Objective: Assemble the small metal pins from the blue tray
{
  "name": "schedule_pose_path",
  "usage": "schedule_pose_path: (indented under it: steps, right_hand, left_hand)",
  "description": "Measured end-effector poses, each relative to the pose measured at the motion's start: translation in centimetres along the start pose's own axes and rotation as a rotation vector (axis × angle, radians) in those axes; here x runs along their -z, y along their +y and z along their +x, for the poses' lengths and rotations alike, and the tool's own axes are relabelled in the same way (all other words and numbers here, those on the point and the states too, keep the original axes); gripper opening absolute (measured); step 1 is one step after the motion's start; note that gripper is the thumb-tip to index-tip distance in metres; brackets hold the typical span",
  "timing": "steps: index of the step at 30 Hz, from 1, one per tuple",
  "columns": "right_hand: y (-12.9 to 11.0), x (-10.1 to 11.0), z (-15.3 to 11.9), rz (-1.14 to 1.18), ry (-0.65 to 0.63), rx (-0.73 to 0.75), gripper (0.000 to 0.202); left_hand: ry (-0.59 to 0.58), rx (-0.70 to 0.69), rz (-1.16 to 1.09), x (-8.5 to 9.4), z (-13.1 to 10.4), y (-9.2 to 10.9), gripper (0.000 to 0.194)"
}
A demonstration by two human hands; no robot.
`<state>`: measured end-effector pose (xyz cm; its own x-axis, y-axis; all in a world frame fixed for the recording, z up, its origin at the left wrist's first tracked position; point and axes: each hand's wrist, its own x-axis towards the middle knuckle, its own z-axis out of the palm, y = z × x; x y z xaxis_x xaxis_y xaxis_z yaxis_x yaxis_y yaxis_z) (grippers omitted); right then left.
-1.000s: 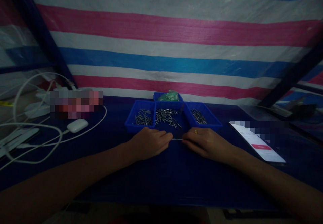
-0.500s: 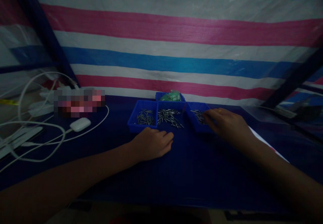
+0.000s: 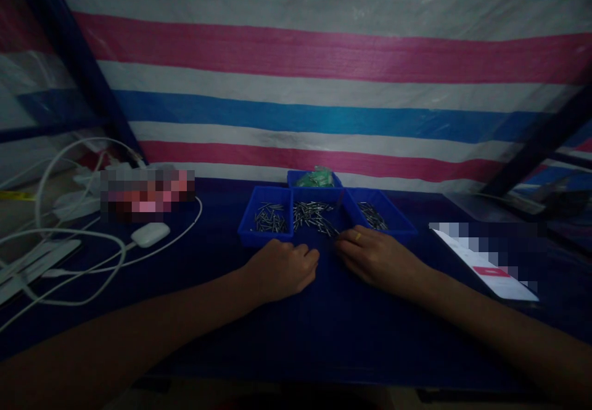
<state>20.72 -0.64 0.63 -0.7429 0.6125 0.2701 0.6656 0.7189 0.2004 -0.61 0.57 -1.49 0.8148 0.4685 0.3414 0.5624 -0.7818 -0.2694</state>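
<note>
My left hand (image 3: 284, 268) rests on the blue table just in front of the left blue bin (image 3: 266, 238), its fingers curled into a fist that hides whatever may be inside. My right hand (image 3: 377, 256), with a ring on one finger, is low over the table in front of the right blue bin (image 3: 400, 225). Its bent fingers are pressed together beside the near end of a loose heap of thin metal pins (image 3: 314, 214), nail-like or rivet-like, between the bins. Anything in these fingertips is too dark to make out. Similar pins (image 3: 269, 217) lie in both bins.
Behind the heap stands another blue bin (image 3: 291, 179) holding a green plastic bag (image 3: 317, 177). White cables (image 3: 123, 253) and a white charging case (image 3: 150, 235) spread over the left side. A lit phone (image 3: 497, 271) lies at right. A striped sheet (image 3: 324, 111) hangs behind.
My right hand has moved from the right bin leftward and nearer to me, down to the heap's near edge. The phone has come into fuller view. My left hand stays in place.
</note>
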Motion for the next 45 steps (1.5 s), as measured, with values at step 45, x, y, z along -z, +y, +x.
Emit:
schedule_pose_path:
  steps: [45]
  right_hand:
    - [0.0, -2.4, 0.8, 0.373, 0.057, -0.083, 0.026]
  left_hand:
    - [-0.170, 0.213, -0.179, 0.5, 0.7, 1.1, 0.023]
